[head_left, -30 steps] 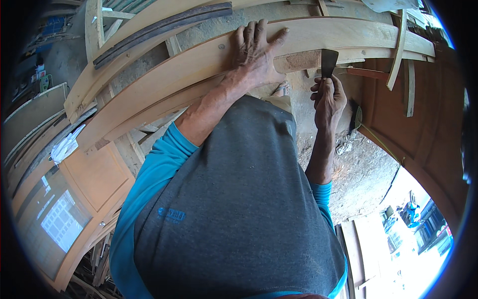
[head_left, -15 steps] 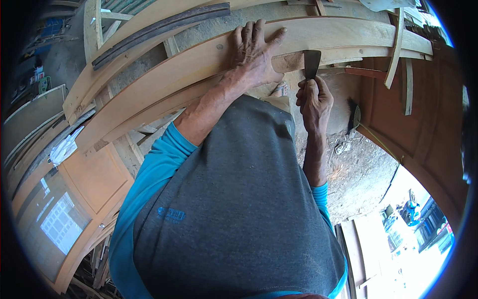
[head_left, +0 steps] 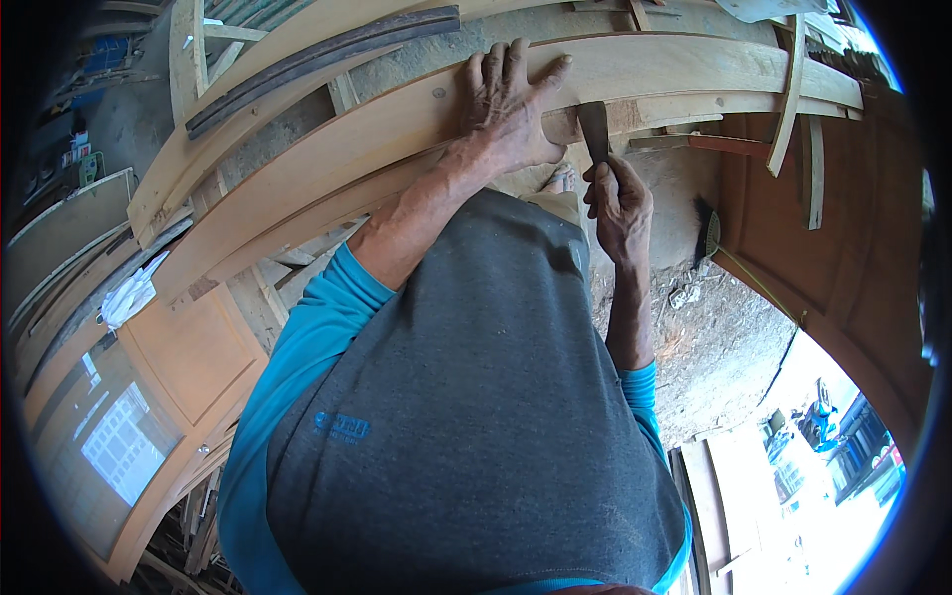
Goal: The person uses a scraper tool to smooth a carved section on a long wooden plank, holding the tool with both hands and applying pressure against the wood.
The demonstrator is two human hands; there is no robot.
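Note:
A long pale wooden board point(head_left: 674, 71) lies across the front of me, with a narrower strip of its wood along the near edge. My left hand point(head_left: 506, 104) rests on top of it, fingers stretched out and thumb spread, with nothing in them. Just right of that, my right hand point(head_left: 623, 206) grips the handle of a putty knife point(head_left: 593, 129). Its dark flat blade touches the near edge of the board, where a brownish patch point(head_left: 560, 126) shows next to it. The fingers wrap round the handle, which is mostly hidden.
A dark wooden strip point(head_left: 327, 69) lies on another board at the back left. A panelled wooden door point(head_left: 193, 347) with glass leans at lower left, a white cloth point(head_left: 132, 295) near it. At right stand a brown wooden panel point(head_left: 823, 218) and a brush point(head_left: 708, 230).
My right hand has moved left with the putty knife, bringing its blade closer to my left hand and tilting it. The left hand stays in place on the board.

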